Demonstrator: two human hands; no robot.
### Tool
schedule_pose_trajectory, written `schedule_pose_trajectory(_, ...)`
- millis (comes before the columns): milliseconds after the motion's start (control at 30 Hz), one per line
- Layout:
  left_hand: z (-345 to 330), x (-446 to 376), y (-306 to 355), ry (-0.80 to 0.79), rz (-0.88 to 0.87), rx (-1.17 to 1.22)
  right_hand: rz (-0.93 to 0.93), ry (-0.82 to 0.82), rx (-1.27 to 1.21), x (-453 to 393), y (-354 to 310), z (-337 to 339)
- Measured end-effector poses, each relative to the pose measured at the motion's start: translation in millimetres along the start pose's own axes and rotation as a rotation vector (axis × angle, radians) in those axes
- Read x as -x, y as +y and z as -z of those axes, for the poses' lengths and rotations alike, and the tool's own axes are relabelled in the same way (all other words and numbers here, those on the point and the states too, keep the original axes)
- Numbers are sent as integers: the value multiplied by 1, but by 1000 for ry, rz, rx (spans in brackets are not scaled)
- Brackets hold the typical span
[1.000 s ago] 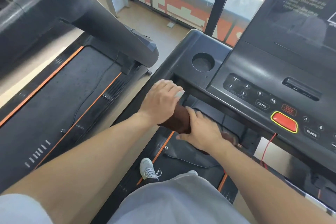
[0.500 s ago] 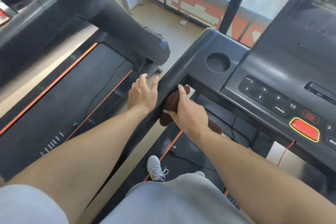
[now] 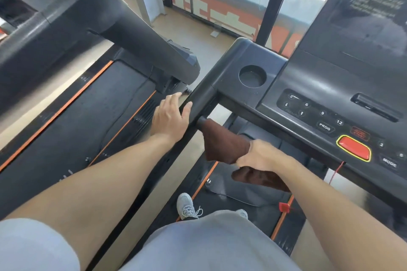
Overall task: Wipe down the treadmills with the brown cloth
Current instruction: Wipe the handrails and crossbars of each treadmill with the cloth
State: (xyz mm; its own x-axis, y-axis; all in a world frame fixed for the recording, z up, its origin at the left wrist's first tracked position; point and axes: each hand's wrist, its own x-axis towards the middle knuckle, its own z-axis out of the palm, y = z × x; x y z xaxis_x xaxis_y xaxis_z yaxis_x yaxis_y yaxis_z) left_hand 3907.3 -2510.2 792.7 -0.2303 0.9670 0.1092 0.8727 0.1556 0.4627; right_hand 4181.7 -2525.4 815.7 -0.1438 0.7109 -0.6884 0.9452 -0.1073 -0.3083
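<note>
Now right hand (image 3: 262, 156) fingers curled round brown cloth (image 3: 224, 145), left hand (image 3: 170, 119) fingers loose on handrail (image 3: 201, 103)

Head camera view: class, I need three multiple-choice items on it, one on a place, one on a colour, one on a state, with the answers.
1. Where is the cup holder?
A. left of the keypad
B. right of the stop button
C. on the belt

2. What colour is the cloth?
A. white
B. brown
C. blue

3. What is the right hand doing?
A. hanging free
B. pressing a key
C. gripping the cloth

Answers: 1 A, it sits in the console corner left of the keypad. 2 B, the fabric is dark brown. 3 C, its fingers curl round the cloth on the handlebar.
</note>
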Motion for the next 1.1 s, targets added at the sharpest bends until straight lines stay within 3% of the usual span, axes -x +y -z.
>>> schedule_pose_trajectory(167, 0, -3, 1, -35, 3, -45, -45, -121, -103, 14, 27, 9)
schedule_pose_trajectory(233, 1, -2, 2, -36, 11, -75, 48, -13, -18, 11, 17, -1)
schedule_pose_trajectory(367, 2, -2, 4, -67, 24, -136, 142, 387, 171, 6, -27, -26)
schedule_pose_trajectory(500, 3, -2, 7, -72, 22, -153, 253, 490, 176, -17, -77, -33)
schedule_pose_trajectory(600, 3, -1, 7, -52, 17, -133, 348, 495, 133, -31, -98, -30)
schedule_pose_trajectory(800, 2, 4, 6, 20, -42, -107, 347, 414, 189, -42, -86, -25)
schedule_pose_trajectory(967, -1, -6, 12, 67, -508, -476, 247, 278, 185, -31, -73, -14)
schedule_pose_trajectory(1100, 6, -20, 10, 14, -429, -425, 215, 165, 171, -8, -30, -3)
